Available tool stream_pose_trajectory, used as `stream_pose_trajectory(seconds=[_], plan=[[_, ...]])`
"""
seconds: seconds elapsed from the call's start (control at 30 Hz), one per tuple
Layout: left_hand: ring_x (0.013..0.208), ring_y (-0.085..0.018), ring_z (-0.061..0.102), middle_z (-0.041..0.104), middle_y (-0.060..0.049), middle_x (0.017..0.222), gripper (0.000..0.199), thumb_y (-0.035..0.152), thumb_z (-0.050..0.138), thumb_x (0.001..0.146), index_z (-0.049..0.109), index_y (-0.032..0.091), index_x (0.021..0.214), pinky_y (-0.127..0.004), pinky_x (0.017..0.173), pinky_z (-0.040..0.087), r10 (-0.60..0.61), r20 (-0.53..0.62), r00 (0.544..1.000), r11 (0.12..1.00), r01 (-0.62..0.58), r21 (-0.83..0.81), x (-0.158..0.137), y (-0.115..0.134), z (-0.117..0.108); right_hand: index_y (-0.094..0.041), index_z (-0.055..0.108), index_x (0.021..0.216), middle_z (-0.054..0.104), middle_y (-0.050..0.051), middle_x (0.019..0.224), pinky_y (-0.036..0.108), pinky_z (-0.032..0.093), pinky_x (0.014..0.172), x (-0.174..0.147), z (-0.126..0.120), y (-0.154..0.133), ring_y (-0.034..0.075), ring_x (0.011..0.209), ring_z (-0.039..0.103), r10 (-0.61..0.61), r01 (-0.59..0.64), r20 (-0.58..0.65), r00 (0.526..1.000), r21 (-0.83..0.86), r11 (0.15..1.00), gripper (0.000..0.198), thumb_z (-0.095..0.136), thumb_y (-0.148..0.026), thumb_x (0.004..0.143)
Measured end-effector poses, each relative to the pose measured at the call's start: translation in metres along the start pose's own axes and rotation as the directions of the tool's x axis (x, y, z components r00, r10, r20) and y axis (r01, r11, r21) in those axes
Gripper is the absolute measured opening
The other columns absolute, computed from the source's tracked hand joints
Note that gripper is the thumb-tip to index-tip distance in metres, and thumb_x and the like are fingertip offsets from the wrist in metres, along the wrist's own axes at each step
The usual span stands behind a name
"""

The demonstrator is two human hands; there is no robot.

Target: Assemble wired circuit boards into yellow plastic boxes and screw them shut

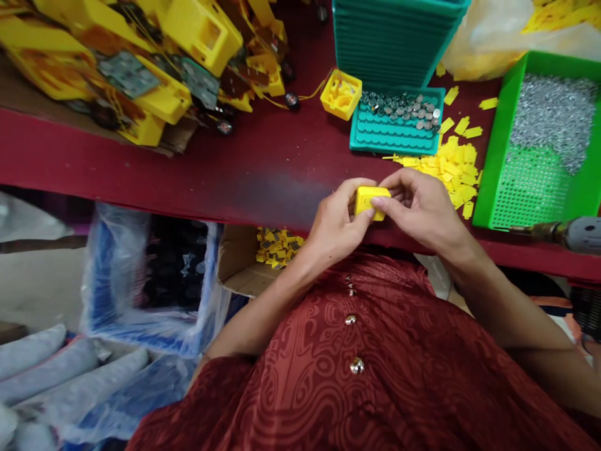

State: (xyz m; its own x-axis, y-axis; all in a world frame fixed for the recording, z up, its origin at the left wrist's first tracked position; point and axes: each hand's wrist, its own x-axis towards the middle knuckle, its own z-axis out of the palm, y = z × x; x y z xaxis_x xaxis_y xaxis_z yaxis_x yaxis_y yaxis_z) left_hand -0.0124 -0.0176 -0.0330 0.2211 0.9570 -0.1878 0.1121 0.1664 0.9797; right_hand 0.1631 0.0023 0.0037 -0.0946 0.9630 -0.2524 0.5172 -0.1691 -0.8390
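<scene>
A small yellow plastic casing (364, 199) is gripped between both hands just over the table's front edge. My left hand (335, 216) closes on its left side, thumb along the lower edge. The fingers of my right hand (420, 203) are closed on its right side, with the thumb pressed on its face. Beyond them, a teal ribbed tray (394, 139) holds several round silver button cells (413, 111). An open yellow casing (342, 94) with a wire leans at that tray's upper left corner. Small yellow plastic pieces (453, 166) lie heaped behind my right hand.
A green basket (483, 188) of silver screws (554, 113) stands right, with a power screwdriver (577, 235) in front. Stacked teal trays (394, 44) rise behind. Yellow housings (201, 31) with wires pile up left. Below the edge are a cardboard box (239, 260) and a plastic-lined blue crate (141, 335).
</scene>
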Motion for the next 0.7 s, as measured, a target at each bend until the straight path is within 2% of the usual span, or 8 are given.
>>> stream_pose_trajectory(seconds=[0.33,0.4,0.5,0.53,0.57,0.63,0.67,0.7], plan=[[0.104,-0.02,0.08,0.083,-0.009,0.12,0.045,0.03,0.087,0.081,0.07,0.019,0.121,-0.029,0.089,0.066,-0.075,0.079,0.994,0.959,0.093,-0.269,0.01,0.018,-0.009,-0.019,0.07,0.108,0.074,0.002,0.095,0.025,0.05,0.065,-0.026,-0.002,0.004,0.01,0.073,0.063,-0.115,0.153,-0.211,0.971,0.177,0.972,0.034,0.082,-0.043,0.087],[0.096,-0.018,0.08,0.083,-0.007,0.113,0.046,0.03,0.092,0.079,0.072,0.02,0.119,-0.026,0.081,0.067,-0.123,0.019,0.992,0.948,0.124,-0.294,0.014,0.021,-0.01,-0.019,0.069,0.093,0.072,0.0,0.086,0.023,0.046,0.061,-0.051,-0.018,0.003,0.008,0.068,0.059,-0.176,0.211,-0.236,0.956,0.133,0.968,0.024,0.08,-0.04,0.091],[0.088,-0.017,0.08,0.083,-0.005,0.105,0.05,0.031,0.098,0.073,0.075,0.02,0.116,-0.023,0.073,0.067,-0.178,0.024,0.984,0.929,0.176,-0.324,0.021,0.023,-0.007,-0.017,0.056,0.067,0.057,-0.005,0.062,0.022,0.034,0.052,-0.101,-0.045,0.007,0.004,0.055,0.047,-0.286,0.291,-0.135,0.949,0.022,0.956,0.037,0.078,-0.029,0.095],[0.087,-0.017,0.08,0.083,-0.005,0.104,0.051,0.031,0.099,0.071,0.075,0.019,0.115,-0.023,0.072,0.067,-0.191,0.037,0.981,0.924,0.192,-0.33,0.023,0.025,-0.004,-0.017,0.054,0.066,0.054,-0.005,0.06,0.022,0.031,0.051,-0.117,-0.052,0.011,0.004,0.054,0.044,-0.268,0.274,-0.207,0.941,-0.002,0.962,0.039,0.077,-0.028,0.096],[0.087,-0.017,0.08,0.083,-0.005,0.104,0.052,0.032,0.1,0.07,0.076,0.019,0.115,-0.022,0.071,0.067,-0.202,0.054,0.978,0.92,0.208,-0.332,0.024,0.026,-0.001,-0.018,0.053,0.067,0.052,-0.005,0.061,0.024,0.029,0.05,-0.13,-0.059,0.016,0.005,0.054,0.044,-0.235,0.243,-0.375,0.897,-0.025,0.97,0.04,0.075,-0.029,0.098],[0.088,-0.017,0.08,0.083,-0.005,0.104,0.054,0.033,0.1,0.07,0.076,0.019,0.115,-0.022,0.071,0.067,-0.211,0.102,0.972,0.919,0.233,-0.318,0.024,0.028,0.007,-0.02,0.059,0.071,0.052,-0.003,0.065,0.027,0.03,0.053,-0.145,-0.068,0.026,0.008,0.058,0.045,-0.192,0.214,-0.739,0.646,-0.066,0.975,0.034,0.079,-0.034,0.095],[0.089,-0.018,0.08,0.083,-0.006,0.104,0.054,0.035,0.1,0.071,0.075,0.019,0.116,-0.023,0.071,0.068,-0.209,0.133,0.969,0.921,0.241,-0.305,0.024,0.029,0.011,-0.021,0.066,0.078,0.055,-0.002,0.07,0.028,0.035,0.057,-0.145,-0.072,0.031,0.01,0.062,0.049,-0.203,0.241,-0.836,0.51,-0.088,0.967,0.027,0.084,-0.037,0.09],[0.09,-0.018,0.08,0.083,-0.006,0.105,0.054,0.036,0.099,0.073,0.075,0.019,0.117,-0.024,0.072,0.068,-0.207,0.169,0.964,0.924,0.249,-0.29,0.023,0.03,0.014,-0.024,0.073,0.09,0.061,0.0,0.079,0.03,0.043,0.064,-0.142,-0.075,0.035,0.012,0.071,0.057,-0.228,0.291,-0.878,0.421,-0.108,0.951,0.025,0.089,-0.041,0.085]])
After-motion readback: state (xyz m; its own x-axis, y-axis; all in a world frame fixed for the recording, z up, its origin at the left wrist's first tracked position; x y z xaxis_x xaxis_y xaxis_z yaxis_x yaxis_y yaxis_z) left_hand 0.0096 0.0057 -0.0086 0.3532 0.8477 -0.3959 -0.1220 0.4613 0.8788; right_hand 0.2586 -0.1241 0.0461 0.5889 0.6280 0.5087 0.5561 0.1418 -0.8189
